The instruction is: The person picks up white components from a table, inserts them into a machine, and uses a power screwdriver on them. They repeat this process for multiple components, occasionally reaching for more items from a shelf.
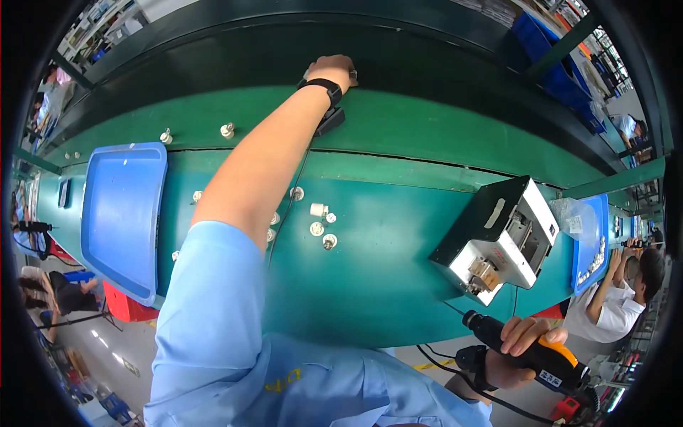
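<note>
Gripping a power screwdriver (pixel 489 329) in the right hand (pixel 518 349), fingers curled round the body, with the thin bit pointing up and left at the near edge of the worktop (pixel 384 285). Stretched way over to the dark back ledge (pixel 427 85) with the left hand (pixel 331 70), but honestly can't tell if grasping anything there, with only the back of it showing. Seeing small white fittings (pixel 316 229) loose mid-worktop, just right of the left forearm and partly hidden by it, plus a couple (pixel 228 130) farther back. Would call this a reach-and-handle step, not a driving one, with no fitting under the bit. For the next move, would want the left arm off that long stretch, a fitting held steady and the bit lined up square, minding the black-and-white machine (pixel 498 242) just beyond the tip. Further out, noticing a big blue tray (pixel 117 235) to the left and, past the machine, another tray (pixel 603 213) with white pieces in it.
</note>
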The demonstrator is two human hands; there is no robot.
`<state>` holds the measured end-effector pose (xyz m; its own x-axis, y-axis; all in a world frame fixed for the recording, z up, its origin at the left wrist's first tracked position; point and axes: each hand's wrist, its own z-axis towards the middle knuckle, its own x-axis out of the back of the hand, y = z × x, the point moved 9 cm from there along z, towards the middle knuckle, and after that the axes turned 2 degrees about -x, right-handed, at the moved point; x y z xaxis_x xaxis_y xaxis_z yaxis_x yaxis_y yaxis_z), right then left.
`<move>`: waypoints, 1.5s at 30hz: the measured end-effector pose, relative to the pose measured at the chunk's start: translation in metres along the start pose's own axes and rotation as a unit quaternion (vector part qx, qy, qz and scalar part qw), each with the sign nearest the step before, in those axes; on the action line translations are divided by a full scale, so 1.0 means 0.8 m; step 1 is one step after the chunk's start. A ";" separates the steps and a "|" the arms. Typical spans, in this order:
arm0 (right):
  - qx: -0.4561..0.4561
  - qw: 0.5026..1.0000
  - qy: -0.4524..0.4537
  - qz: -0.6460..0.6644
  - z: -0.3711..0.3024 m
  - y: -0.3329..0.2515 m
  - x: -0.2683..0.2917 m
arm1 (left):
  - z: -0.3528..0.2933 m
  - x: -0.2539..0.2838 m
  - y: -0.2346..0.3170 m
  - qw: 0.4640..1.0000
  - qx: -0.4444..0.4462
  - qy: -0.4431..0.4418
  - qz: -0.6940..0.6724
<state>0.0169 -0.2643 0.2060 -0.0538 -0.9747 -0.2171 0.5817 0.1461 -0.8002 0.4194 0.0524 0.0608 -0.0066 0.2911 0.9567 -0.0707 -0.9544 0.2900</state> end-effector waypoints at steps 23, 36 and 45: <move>-0.035 0.997 -0.066 0.030 -0.026 -0.007 -0.023 | -0.378 0.028 0.114 0.815 -0.056 -0.185 -0.546; -0.062 0.998 -0.011 -0.015 -0.026 -0.005 -0.022 | -0.405 0.012 0.137 0.887 -0.212 -0.152 -0.381; -0.074 0.996 -0.037 -0.039 -0.016 -0.014 -0.005 | -0.420 -0.022 0.141 0.911 -0.319 -0.081 -0.249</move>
<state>0.0006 -0.2599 0.2087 -0.0309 -0.9930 -0.1136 0.4511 0.0875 -0.8882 0.0768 -0.0386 0.0676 0.3285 0.6143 0.7175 -0.5898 -0.4599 0.6638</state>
